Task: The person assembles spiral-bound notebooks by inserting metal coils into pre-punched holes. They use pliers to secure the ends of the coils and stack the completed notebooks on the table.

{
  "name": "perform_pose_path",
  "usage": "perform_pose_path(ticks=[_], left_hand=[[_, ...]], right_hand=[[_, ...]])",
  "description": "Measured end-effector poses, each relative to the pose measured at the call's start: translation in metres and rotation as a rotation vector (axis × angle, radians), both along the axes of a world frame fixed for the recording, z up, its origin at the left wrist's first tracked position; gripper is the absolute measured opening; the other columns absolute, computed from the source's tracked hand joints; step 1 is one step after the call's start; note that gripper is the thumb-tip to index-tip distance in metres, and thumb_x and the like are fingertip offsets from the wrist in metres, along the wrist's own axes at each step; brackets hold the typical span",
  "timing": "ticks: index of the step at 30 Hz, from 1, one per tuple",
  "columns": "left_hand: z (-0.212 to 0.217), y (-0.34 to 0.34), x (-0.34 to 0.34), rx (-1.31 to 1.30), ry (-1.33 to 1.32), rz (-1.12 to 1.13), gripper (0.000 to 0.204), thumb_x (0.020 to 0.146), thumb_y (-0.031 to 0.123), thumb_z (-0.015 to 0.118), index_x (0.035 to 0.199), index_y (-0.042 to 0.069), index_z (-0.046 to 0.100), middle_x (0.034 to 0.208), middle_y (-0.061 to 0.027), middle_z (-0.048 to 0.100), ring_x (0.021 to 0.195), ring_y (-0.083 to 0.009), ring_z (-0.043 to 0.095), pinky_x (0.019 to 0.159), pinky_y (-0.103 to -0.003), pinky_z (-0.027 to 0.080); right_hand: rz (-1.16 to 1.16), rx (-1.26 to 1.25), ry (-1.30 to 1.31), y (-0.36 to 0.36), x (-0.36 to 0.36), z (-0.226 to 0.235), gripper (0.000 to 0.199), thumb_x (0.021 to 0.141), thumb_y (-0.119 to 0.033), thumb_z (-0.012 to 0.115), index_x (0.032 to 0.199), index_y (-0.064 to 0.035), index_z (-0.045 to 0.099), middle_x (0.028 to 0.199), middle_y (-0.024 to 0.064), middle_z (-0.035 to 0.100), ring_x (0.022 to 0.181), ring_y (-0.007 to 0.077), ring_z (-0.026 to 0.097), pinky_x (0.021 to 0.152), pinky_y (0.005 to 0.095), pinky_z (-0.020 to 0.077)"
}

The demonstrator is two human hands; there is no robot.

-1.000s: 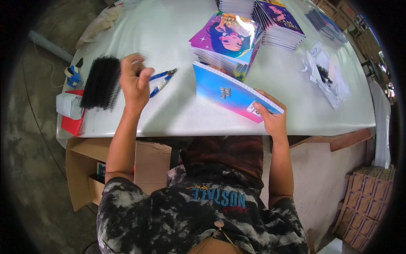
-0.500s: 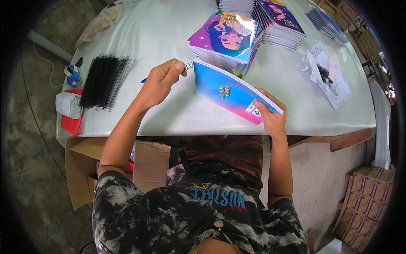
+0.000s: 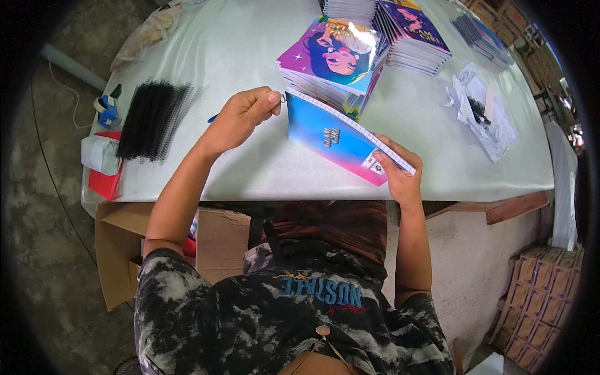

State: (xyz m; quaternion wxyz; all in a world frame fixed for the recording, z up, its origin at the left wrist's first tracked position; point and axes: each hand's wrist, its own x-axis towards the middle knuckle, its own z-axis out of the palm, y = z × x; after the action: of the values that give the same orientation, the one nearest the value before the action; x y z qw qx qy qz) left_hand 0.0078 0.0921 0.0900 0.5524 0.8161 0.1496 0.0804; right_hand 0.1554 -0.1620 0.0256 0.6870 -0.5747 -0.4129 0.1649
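A blue-to-pink notebook (image 3: 312, 139) is held tilted above the table's near side, its punched edge facing up and away. My right hand (image 3: 405, 175) grips its right end, thumb on the cover and fingers behind. At the opposite corner, my left hand (image 3: 250, 119) is closed in a pinch on a dark spiral binding coil (image 3: 283, 98). Only a short bit of the coil shows between the fingertips and the punched edge. Just beyond stands a stack of notebooks (image 3: 334, 57) with a colourful illustrated cover on top. Many loose black coils (image 3: 147, 122) lie heaped to the left.
At the left edge sit a blue tape dispenser (image 3: 109, 112), a white packet (image 3: 101, 156) and a red box (image 3: 105, 182). More notebook stacks (image 3: 420, 34) fill the far side. Crumpled white wrapping (image 3: 497, 134) with black coils lies right. An opened cardboard box (image 3: 224, 244) is below the table.
My left hand has moved slightly right, closer to the notebook's corner, and less of the coil shows between them. The right hand keeps its grip on the notebook, which has shifted very little.
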Motion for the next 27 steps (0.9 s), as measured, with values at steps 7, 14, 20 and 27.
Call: perform_pose_path(ticks=[7, 14, 20, 27], left_hand=[[0.021, 0.007, 0.007, -0.099, 0.087, 0.04, 0.032, 0.094, 0.032, 0.044, 0.078, 0.006, 0.054, 0.063, 0.0032, 0.042, 0.058, -0.0046, 0.036, 0.053, -0.018, 0.03], [0.032, 0.005, -0.004, 0.666, -0.173, -0.203, 0.013, 0.08, 0.013, 0.063, 0.088, 0.005, 0.057, 0.093, -0.0099, 0.058, 0.083, -0.018, 0.054, 0.072, -0.03, 0.042], [0.057, -0.023, -0.007, 1.222, -0.179, -0.121, 0.02, 0.072, 0.016, 0.069, 0.084, 0.004, 0.059, 0.089, -0.0076, 0.059, 0.086, -0.0248, 0.054, 0.074, -0.034, 0.041], [0.066, -0.026, -0.016, 1.235, -0.052, -0.175, 0.023, 0.069, 0.01, 0.069, 0.089, 0.005, 0.058, 0.087, -0.008, 0.059, 0.09, -0.0269, 0.055, 0.078, -0.037, 0.043]], right_hand=[[0.112, 0.073, -0.131, 0.002, 0.007, -0.002, 0.026, 0.081, 0.006, 0.056, 0.107, 0.004, 0.06, 0.106, 0.0164, 0.063, 0.095, 0.0184, 0.061, 0.085, 0.0283, 0.0463], [0.041, 0.004, -0.022, -0.002, 0.0, 0.0, 0.026, 0.08, 0.007, 0.057, 0.106, 0.0042, 0.061, 0.102, 0.0143, 0.064, 0.088, 0.0145, 0.061, 0.079, 0.0246, 0.0474], [0.085, 0.031, -0.082, -0.001, -0.005, -0.005, 0.027, 0.081, 0.006, 0.058, 0.108, 0.0041, 0.06, 0.101, 0.0125, 0.065, 0.086, 0.0131, 0.061, 0.076, 0.0235, 0.0473], [0.088, -0.082, -0.159, -0.002, -0.02, 0.0, 0.03, 0.079, 0.004, 0.056, 0.109, 0.0031, 0.06, 0.103, 0.0138, 0.064, 0.089, 0.0174, 0.063, 0.079, 0.0258, 0.0481]])
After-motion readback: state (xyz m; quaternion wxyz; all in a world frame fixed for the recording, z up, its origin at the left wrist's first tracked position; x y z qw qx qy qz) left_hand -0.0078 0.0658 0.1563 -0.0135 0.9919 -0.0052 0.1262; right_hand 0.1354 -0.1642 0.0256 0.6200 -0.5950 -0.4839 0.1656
